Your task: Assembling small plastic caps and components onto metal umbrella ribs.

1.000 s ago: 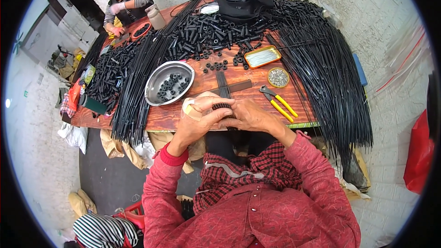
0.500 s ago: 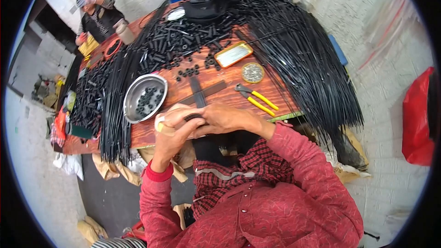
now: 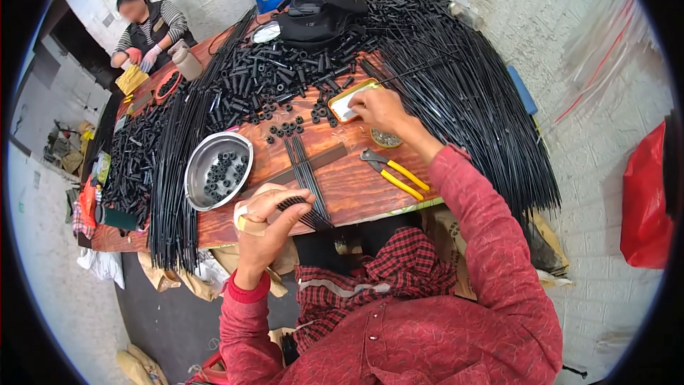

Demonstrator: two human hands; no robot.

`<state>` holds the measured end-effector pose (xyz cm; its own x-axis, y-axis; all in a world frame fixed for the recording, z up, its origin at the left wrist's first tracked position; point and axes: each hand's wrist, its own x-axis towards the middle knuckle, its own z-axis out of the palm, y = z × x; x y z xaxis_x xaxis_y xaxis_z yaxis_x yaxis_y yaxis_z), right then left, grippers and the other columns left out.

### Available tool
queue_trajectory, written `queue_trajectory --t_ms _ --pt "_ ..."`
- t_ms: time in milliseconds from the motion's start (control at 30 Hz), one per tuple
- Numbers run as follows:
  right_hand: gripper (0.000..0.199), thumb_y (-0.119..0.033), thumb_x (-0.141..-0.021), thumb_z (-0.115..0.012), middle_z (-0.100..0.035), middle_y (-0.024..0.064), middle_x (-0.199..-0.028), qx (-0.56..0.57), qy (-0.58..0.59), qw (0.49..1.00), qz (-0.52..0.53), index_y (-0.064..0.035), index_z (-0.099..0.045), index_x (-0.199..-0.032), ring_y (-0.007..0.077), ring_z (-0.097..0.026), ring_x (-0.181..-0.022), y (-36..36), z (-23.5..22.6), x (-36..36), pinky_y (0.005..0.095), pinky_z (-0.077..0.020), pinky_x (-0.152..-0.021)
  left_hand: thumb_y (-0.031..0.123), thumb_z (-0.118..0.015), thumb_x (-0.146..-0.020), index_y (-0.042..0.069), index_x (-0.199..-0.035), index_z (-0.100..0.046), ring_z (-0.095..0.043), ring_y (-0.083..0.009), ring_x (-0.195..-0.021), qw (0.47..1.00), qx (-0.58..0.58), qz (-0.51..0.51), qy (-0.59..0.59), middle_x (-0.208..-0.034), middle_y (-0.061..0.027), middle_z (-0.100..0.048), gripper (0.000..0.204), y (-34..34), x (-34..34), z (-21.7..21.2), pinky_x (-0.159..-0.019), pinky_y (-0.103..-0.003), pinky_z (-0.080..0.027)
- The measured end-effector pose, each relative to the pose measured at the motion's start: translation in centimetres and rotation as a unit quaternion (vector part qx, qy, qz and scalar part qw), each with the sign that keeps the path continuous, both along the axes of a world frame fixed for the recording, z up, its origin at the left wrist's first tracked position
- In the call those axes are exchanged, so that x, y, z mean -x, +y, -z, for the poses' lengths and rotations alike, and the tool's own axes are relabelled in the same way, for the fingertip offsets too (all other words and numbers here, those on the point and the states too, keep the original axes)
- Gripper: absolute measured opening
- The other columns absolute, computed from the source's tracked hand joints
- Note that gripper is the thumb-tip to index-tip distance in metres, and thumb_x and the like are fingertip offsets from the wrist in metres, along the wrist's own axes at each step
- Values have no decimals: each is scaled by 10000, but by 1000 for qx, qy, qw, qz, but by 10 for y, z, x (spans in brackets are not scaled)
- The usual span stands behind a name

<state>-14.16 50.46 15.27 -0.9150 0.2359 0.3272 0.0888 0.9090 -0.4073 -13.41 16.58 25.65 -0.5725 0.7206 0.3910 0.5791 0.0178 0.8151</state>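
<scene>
My right hand point(image 3: 376, 108) has left my left hand point(image 3: 265, 217) and now dips, fingers curled, into the small orange-rimmed tray point(image 3: 347, 102) on the counter point(image 3: 356, 185); left stays pinching a bundle of thin black rods point(image 3: 303, 203) at the counter's near edge.

The person's left hand point(image 3: 262, 219) is held close to the body with the forearm rising from the lower edge in a red sleeve, elbow bent, fingers curled shut with the thumb pressed across them, and pale tape wrapped about one finger. The right arm stretches forward and away from the chest, nearly straight, its red sleeve ending at the wrist. The right hand point(image 3: 381, 108) is turned palm down, fingers bent and bunched at their tips.
</scene>
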Motion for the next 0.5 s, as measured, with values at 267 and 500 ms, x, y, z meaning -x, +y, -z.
queue_trajectory --t_ms 267,500 --pt "102 -163 -811 -715 -719 79 -950 -180 -9 983 -43 -109 -759 -886 289 -669 -943 22 19 46 435 -549 -798 -14 -756 -790 8 -1026 -746 -671 -180 -841 998 16 22 49 -896 -83 -753 237 -2 6 -2 -747 -291 -509" --pt "94 -209 -814 -733 -717 28 -926 -103 52 993 -19 -125 -761 -846 262 -646 -905 18 10 30 398 -545 -790 82 -765 -793 43 -990 -776 -697 -206 -825 999 19 -1 40 -903 -54 -772 201 1 5 -3 -805 -341 -544"
